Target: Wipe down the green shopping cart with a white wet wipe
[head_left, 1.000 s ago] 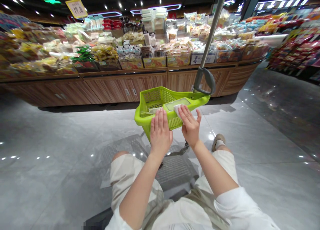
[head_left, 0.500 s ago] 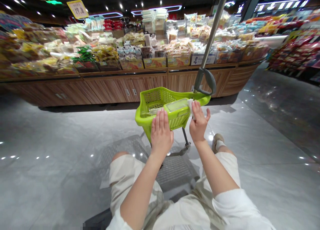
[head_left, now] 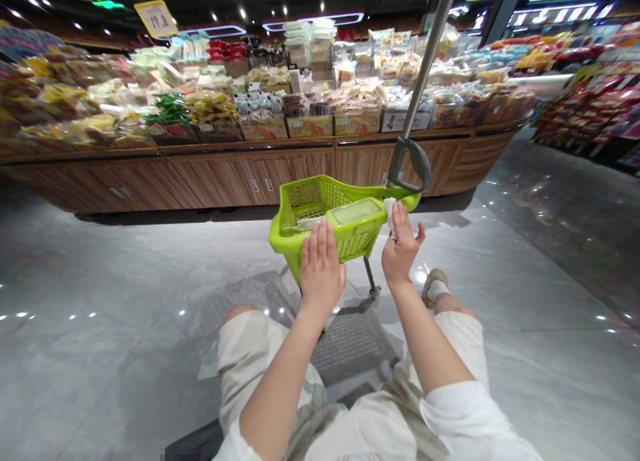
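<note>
A lime-green plastic shopping basket on a wheeled frame stands in front of my knees. My left hand lies flat on its near rim, fingers stretched out together. My right hand presses a small white cloth against the basket's right near corner, beside a pale flat panel on the rim. The basket's grey pull handle rises on a metal pole just beyond my right hand.
A long wooden display counter piled with packaged snacks runs across the back. More stocked shelves line the right aisle. A yellow price sign hangs top left. Glossy grey tiles cover the floor; my shoe rests right of the cart.
My right hand has slid the white cloth from the middle of the near rim rightward to the basket's right corner. My left hand has stayed flat on the rim.
</note>
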A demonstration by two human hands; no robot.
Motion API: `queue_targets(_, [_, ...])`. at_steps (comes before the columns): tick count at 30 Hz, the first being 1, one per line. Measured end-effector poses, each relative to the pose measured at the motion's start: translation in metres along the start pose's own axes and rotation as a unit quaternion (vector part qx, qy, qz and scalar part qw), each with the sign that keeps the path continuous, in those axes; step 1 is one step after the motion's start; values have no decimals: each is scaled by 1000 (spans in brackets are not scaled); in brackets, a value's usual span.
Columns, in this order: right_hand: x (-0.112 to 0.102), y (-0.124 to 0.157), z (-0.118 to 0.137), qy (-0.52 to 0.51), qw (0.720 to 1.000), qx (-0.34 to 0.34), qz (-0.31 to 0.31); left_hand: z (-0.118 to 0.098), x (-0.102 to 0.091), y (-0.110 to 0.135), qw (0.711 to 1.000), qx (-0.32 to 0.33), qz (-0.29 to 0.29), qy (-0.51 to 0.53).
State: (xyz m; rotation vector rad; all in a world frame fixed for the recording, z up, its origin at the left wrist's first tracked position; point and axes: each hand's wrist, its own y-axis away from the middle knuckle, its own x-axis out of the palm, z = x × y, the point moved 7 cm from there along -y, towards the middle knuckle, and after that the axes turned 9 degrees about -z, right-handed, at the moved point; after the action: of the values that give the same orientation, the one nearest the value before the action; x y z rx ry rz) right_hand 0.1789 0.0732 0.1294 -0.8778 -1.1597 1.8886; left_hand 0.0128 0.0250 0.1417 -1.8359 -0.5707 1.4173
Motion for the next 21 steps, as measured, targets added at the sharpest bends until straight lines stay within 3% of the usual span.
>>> queue_targets(2, [2,3,13,-10,1000,-12,15,-1,1,0,1000,-5,1,-1])
queue_targets(5, [4,17,62,-67,988,-111,81,0,2,0,1000,-8,-3,-5])
queue_targets(7, [2,23,82,-93,977,-161,103,2,2,1,1000,-6,-6,-8])
queue_targets(10, [2,18,64,-73,980,-154,106,3,1,1,1000,1,-6,-5])
queue_targets(13, [0,6,20,-25,996,-72,53,1,0,0,1000,1,-5,-2])
queue_targets(15, [-3,4,9,-11,999,-28,13,0,0,-1,1000,-3,-6,-3])
queue_targets(17, [0,9,25,-28,998,-45,33,-1,1,0,1000,-4,-7,-5])
queue_targets(21, [6,23,73,-79,976,-158,125,4,2,1,1000,3,-8,-10])
